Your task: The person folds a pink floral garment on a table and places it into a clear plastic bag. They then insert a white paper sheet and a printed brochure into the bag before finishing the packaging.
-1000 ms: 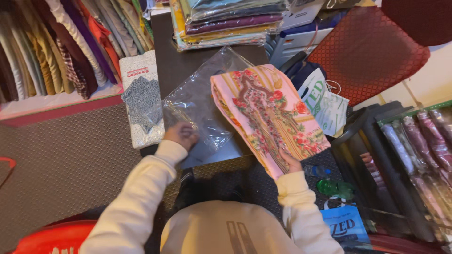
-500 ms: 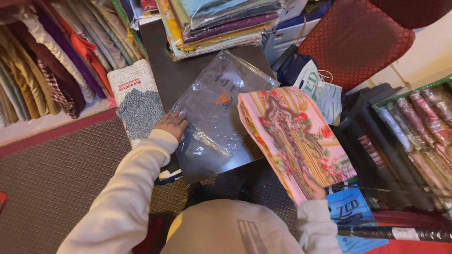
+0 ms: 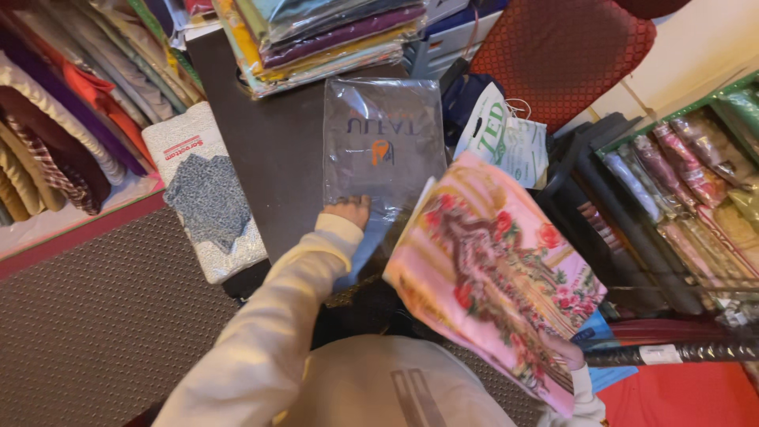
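My left hand [image 3: 348, 212] rests on the near edge of a clear plastic bag [image 3: 383, 146] that lies flat on a dark table [image 3: 261, 150]. The fingers are mostly hidden under the bag's edge. My right hand [image 3: 565, 348] is largely hidden behind a folded pink floral fabric [image 3: 494, 277], which it holds up tilted to the right of the bag. Cream sleeves cover both arms.
A stack of wrapped fabrics [image 3: 332, 35] lies at the table's far end. A white packet with grey patterned cloth [image 3: 207, 202] sits at the left. Folded cloths [image 3: 63, 119] line the left shelf. A red chair [image 3: 561, 55], a white carrier bag [image 3: 506, 138] and racks of packaged fabric [image 3: 696, 174] stand at the right.
The plastic bag has been smoothed flat on the table under my left hand. The pink fabric has shifted right and lower in my right hand.
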